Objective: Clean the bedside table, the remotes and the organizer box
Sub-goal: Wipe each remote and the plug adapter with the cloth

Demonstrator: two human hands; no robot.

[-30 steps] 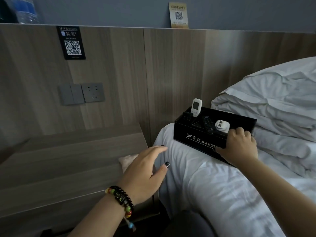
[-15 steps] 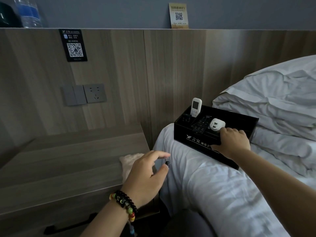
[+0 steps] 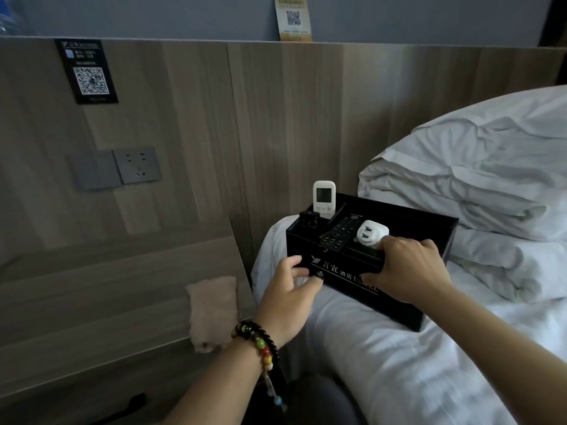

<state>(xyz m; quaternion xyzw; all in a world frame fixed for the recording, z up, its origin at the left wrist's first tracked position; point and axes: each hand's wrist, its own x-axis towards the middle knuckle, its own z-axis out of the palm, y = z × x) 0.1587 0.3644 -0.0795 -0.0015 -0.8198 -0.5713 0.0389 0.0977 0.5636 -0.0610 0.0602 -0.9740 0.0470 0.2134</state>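
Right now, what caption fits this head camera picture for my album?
Both hands, left and right, grip the black organizer box on the bed.

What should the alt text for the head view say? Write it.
Both hands, left and right, grip a black organizer box holding remotes and a white plug on a white bed. A beige cloth lies on the wooden bedside table.

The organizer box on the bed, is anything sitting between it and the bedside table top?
Only the beige cloth, lying on the bedside table at its edge nearest the bed. The organizer box is on the white sheet, both hands on its front wall. The rest of the visible top shows nothing on it.
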